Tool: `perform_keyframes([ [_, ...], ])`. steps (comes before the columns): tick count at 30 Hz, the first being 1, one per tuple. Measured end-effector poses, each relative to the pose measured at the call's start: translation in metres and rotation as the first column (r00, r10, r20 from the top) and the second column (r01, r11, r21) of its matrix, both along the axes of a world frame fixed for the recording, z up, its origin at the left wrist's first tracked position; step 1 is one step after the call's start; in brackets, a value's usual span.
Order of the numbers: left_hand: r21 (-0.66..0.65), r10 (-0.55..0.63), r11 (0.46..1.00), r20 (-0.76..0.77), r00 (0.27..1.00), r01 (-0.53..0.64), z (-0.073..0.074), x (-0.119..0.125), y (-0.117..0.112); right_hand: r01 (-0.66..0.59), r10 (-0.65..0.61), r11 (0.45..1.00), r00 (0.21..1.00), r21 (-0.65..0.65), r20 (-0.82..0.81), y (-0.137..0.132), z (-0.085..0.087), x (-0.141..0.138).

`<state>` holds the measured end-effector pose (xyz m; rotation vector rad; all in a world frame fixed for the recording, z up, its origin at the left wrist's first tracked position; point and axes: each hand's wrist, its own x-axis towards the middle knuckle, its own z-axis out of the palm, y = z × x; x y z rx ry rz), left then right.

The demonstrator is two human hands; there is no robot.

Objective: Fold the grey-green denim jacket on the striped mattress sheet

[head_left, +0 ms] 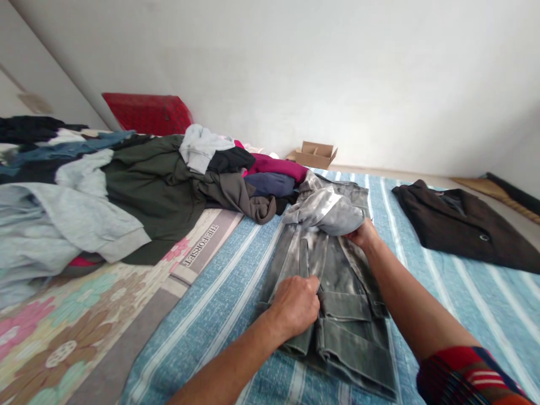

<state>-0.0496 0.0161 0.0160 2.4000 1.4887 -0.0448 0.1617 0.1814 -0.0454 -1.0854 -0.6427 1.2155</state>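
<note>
Grey garment [333, 264] pinched in their fingers [313, 284], the left hand [295, 306] curls, the right hand [363, 234] reaches farther.

Trousers [329, 260] lie on the sheet [228, 287], with a clothes pile [156, 185], mostly on the mat [101, 315], to their left, a jacket [459, 225] to their right, and a box [315, 156] behind, near the wall [295, 67]

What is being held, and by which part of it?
The grey garment: the right hand holds its bunched far section; the left hand seems to pinch its middle.
</note>
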Motion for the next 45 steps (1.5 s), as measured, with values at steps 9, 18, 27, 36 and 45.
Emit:
perform_keyframes([
  [9, -0.094, -0.098, 0.99, 0.063, 0.993, 0.104, 0.006, -0.009, 0.004, 0.004, 0.033, 0.979, 0.984, -0.205, 0.177, -0.007, 0.006, 0.0],
  [18, 0.225, -0.045, 0.974, 0.033, 0.998, 0.036, -0.002, -0.041, 0.064, -0.065, 0.256, 0.953, 0.698, -0.296, 0.669, -0.021, 0.033, 0.042],
  [27, 0.122, -0.059, 0.991, 0.052, 0.997, 0.052, -0.05, -0.037, 0.065, -0.56, -0.005, 0.826, -0.119, -0.063, 0.993, -0.035, 0.094, -0.047],
  [36, 0.117, -0.065, 0.992, 0.073, 0.995, 0.056, -0.049, -0.038, 0.064, -0.305, -0.02, 0.949, 0.206, 0.084, 0.978, -0.013, 0.079, -0.049],
  [45, 0.09, -0.064, 0.994, 0.102, 0.993, 0.055, -0.021, -0.038, 0.075, 0.659, -0.658, 0.749, 0.752, 0.063, -0.043, -0.025, 0.04, 0.085],
])
